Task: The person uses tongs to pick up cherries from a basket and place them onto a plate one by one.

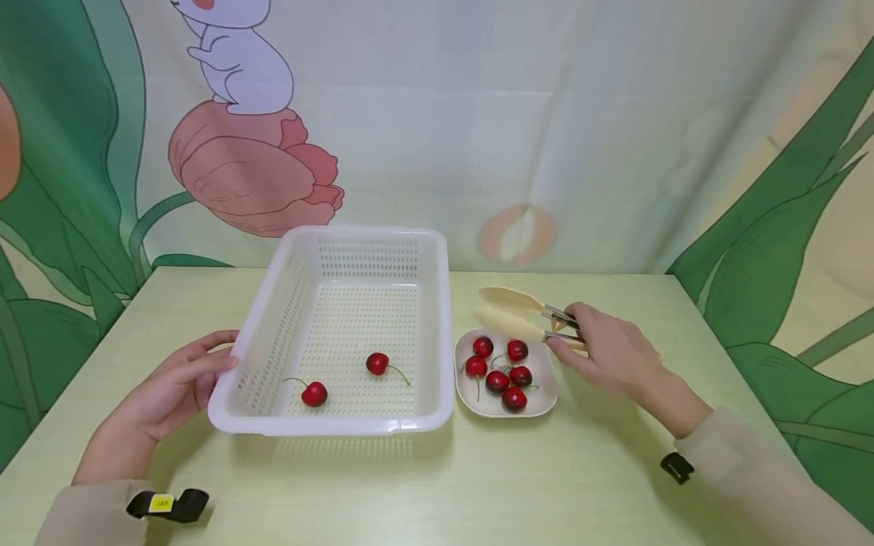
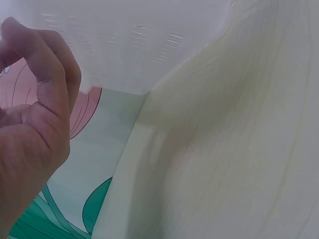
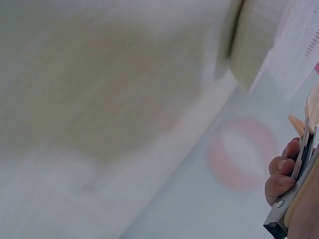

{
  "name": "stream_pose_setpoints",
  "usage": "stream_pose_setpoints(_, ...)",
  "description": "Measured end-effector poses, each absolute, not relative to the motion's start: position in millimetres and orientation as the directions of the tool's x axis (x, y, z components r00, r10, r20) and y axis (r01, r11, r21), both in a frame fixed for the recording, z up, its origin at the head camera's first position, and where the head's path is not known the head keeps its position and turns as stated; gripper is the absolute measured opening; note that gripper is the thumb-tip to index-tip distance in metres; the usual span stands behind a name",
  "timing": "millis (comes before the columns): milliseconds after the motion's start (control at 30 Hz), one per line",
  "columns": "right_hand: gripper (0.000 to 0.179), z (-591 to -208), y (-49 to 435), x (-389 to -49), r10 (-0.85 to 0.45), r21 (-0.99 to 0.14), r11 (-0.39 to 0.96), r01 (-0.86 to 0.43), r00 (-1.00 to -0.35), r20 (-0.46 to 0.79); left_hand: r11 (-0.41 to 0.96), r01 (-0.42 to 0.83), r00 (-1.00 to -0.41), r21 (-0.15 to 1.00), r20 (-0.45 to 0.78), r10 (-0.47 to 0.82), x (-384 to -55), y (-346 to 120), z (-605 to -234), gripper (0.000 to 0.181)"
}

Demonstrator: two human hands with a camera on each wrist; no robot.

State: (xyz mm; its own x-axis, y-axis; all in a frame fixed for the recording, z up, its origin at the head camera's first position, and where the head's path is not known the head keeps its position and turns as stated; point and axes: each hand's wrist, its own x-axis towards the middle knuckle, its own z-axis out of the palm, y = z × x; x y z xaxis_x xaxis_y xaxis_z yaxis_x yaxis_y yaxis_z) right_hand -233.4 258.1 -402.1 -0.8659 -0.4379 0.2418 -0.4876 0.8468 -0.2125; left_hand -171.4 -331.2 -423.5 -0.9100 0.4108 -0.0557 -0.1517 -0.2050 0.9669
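Observation:
A white perforated plastic basket stands at the middle left, with two red cherries on its bottom. My left hand holds its left rim with bent fingers; in the left wrist view, the hand shows beside the basket's wall. A pair of tongs with cream, spoon-like tips and metal arms is gripped by my right hand. Their tips are apart over the far edge of a small pale plate, with nothing visible between them. Several cherries lie on that plate.
Both plate and basket are on a pale yellow-green table, side by side. Behind the table's far edge hangs a printed curtain with cartoon plants. The basket's high walls rise between my left hand and the plate.

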Motion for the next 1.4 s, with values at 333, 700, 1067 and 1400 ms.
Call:
stream_pose_setpoints(333, 0.050, -381.2, 236.3, -237.2, -0.483, -0.161, 0.833, -0.530, -0.837, 0.255, -0.211, -0.154, -0.907, 0.965, -0.053, 0.418, -172.8, -332.7, -425.3, 0.029)
stream_pose_setpoints(700, 0.048, -363.4, 204.9, -239.9, -0.573, -0.107, 0.786, -0.609, -0.783, 0.242, -0.207, -0.155, -0.908, 0.966, -0.057, 0.415, -172.8, -334.4, -428.0, 0.029)
stream_pose_setpoints(1067, 0.048, -350.2, 172.3, -245.3, -0.657, -0.031, 0.740, -0.672, -0.732, 0.182, -0.197, -0.151, -0.912, 0.969, -0.060, 0.406, -173.0, -334.5, -429.4, 0.030)
stream_pose_setpoints(1400, 0.058, -341.6, 144.9, -247.8, -0.742, 0.155, 0.670, -0.726, -0.664, 0.092, -0.198, -0.150, -0.911, 0.969, -0.058, 0.408, -174.1, -334.4, -430.2, 0.030)
